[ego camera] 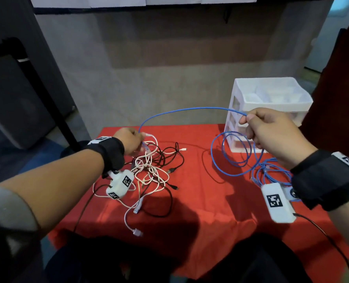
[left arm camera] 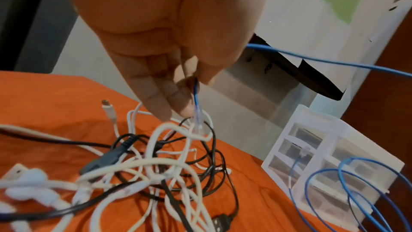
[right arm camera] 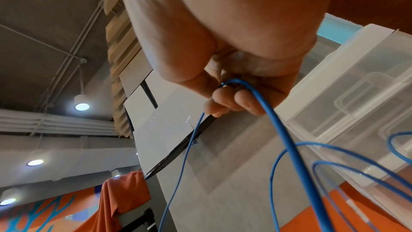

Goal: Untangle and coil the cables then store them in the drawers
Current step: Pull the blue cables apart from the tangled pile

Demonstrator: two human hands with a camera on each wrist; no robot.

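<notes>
Blue cable [ego camera: 181,109] arcs between left hand [ego camera: 129,142] and right hand [ego camera: 271,129].

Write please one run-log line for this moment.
left hand: pinches blue cable end over tangle | right hand: grips blue cable, loops hanging | drawers: no cable visibly stored

A blue cable [ego camera: 181,109] arches in the air, its loops hanging before the white drawer unit [ego camera: 269,111] on the table's right. White and black cables [ego camera: 151,170] lie tangled at the left.
</notes>
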